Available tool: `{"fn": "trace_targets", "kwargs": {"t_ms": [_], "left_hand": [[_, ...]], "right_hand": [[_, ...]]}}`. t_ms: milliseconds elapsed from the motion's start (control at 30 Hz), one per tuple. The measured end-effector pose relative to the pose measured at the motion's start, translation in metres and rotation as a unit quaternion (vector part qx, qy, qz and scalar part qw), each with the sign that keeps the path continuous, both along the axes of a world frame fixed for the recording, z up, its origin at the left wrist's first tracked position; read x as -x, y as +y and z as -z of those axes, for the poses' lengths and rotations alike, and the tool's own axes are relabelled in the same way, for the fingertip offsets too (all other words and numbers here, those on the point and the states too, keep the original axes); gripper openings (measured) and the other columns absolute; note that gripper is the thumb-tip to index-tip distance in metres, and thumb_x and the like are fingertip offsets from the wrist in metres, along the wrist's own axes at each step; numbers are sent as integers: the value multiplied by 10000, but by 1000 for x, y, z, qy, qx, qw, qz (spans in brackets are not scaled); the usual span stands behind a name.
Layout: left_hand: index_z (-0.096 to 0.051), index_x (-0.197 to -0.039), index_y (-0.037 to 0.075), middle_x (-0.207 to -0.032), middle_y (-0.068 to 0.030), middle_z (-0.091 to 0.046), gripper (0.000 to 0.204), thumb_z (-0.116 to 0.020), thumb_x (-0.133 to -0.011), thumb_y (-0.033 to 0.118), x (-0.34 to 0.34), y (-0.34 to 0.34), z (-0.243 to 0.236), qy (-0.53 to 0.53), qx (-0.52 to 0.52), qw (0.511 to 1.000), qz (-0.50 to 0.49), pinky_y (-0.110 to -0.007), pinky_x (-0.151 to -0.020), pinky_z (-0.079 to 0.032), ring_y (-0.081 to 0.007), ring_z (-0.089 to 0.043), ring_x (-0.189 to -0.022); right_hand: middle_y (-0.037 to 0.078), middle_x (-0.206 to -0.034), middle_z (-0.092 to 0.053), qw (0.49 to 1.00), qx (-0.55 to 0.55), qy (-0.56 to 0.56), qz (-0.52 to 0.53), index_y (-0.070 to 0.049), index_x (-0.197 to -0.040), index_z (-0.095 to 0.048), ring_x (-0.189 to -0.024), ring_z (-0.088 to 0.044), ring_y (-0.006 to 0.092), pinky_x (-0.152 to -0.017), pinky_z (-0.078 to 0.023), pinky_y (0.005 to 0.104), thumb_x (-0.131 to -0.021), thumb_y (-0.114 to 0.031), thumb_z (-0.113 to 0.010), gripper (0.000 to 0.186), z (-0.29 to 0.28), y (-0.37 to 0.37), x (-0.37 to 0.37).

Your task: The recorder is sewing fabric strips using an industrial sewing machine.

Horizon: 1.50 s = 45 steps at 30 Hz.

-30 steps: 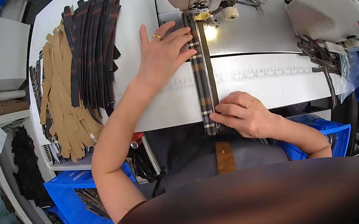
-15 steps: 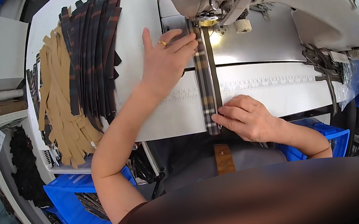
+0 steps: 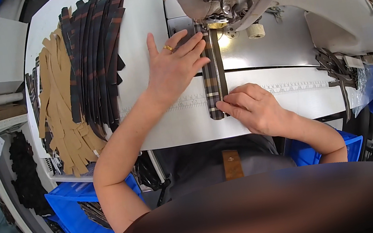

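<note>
Left arm bare, elbow bent and swung out to my side, forearm [image 3: 136, 128] slanting forward and inward. Left hand [image 3: 169, 72] palm down, the farther out of the two, back of it toward me. Its fingers [image 3: 191, 47] spread: little finger splayed off alone, pointing away; ring, middle and index fanned to the right, thumb lowest. Right arm bent, right forearm [image 3: 318, 135] angling in from the lower right. Right hand [image 3: 263, 110] nearer my body, back up, knuckles bent, fingers curled leftward, thumb out below the index; whether the two tips meet, can't tell. Hands well apart.
</note>
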<state>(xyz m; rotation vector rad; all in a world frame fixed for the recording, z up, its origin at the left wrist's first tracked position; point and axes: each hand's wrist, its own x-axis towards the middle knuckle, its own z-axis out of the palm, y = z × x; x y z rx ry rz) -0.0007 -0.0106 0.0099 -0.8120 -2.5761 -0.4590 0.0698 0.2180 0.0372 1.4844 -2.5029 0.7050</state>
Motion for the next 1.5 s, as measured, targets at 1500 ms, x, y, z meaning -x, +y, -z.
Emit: {"fn": "trace_targets", "kwargs": {"t_ms": [1500], "left_hand": [[-681,-1084,150,-1174,39,-653,261,-662,-827,189,2,3,1,16,-1,999,29,-655,-1038,-245,-119,-601,-1085]], "right_hand": [[48,-999,-659,988,67,107,91,-49,-1040,-694,-835,-601,225,-712,-492,337,-679,-12,-671,364,18,-7,84]]}}
